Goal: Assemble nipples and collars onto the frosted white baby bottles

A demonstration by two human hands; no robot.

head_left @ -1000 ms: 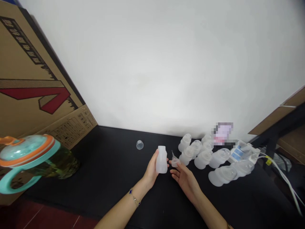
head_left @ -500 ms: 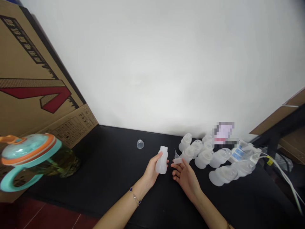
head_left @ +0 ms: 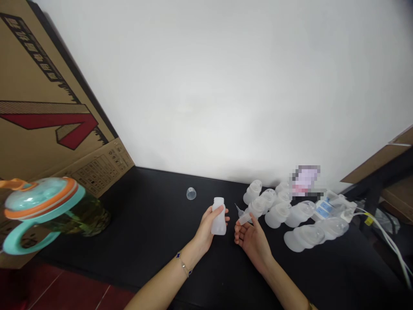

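Observation:
My left hand (head_left: 205, 224) is wrapped round a milky white baby bottle (head_left: 219, 219) with an uncovered neck, held almost upright above the table. Between the thumb and fingers of my right hand (head_left: 252, 238) is a bottle collar (head_left: 244, 219) with a thin clear pointed piece (head_left: 238, 210) sticking out toward the upper left, perhaps the teat. The collar is tilted and apart from the bottle. Past my left hand, a small clear dome cap (head_left: 191, 193) lies on the black table (head_left: 155, 215).
Several capped white bottles (head_left: 277, 214) cluster at the right, close to my right hand. Behind them lie a clear plastic pack (head_left: 332, 206) and white cables (head_left: 383, 234). A teal-lidded jug (head_left: 48, 202) and a cardboard box (head_left: 38, 99) stand at the left; a white wall (head_left: 206, 86) rises behind.
My right hand has tipped the collar, so its left end is lower and the pointed piece leans further left. My left hand still holds the bottle; the view has shifted slightly.

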